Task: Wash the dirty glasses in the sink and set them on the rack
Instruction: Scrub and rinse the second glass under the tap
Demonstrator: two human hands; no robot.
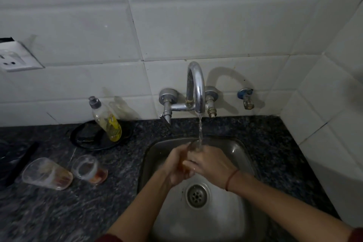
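Note:
Over the steel sink [235, 149], my left hand [176, 165] and my right hand [208, 163] both grip a clear glass [193, 146]. Only its rim shows between them. Water runs from the chrome tap [196, 88] onto that rim. Two more dirty glasses stand on the dark counter to the left: a large one [46, 174] tilted on its side with brown residue, and a smaller one [89, 169] beside it. No rack is in view.
A dish soap bottle [106, 120] leans on a black round plate [98, 137] behind the glasses. The sink drain [196, 195] lies below my hands. A wall socket [13, 58] is at far left. White tiled walls close in behind and on the right.

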